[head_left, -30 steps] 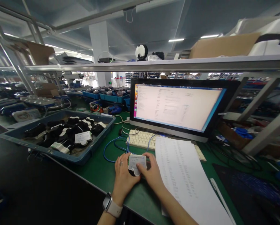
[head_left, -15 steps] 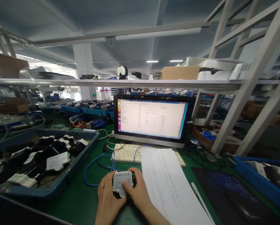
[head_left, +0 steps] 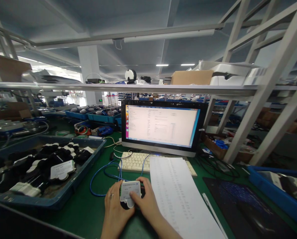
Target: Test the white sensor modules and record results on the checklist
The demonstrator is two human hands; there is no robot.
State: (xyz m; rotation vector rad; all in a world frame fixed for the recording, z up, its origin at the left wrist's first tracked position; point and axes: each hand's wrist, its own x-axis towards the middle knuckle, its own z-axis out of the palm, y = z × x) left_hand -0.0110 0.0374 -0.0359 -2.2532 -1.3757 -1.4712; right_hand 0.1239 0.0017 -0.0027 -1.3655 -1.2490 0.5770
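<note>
Between both hands is a small white and black device with printed text on its pale face. My left hand, a ring on one finger, is closed around its left side. On the other side my right hand grips it, the thumb lying across the printed face. Blue cable loops on the green table just behind the device; whether it joins the device is hidden. To the right lie printed paper sheets, overlapping the cream keyboard.
A lit monitor stands behind the keyboard. On the left a blue tray holds several similar devices. A white pen, a dark mouse pad and another blue bin are on the right. A shelf spans above.
Both hands keep their hold on the device, which stays almost in place. The whole view has shifted very slightly.
</note>
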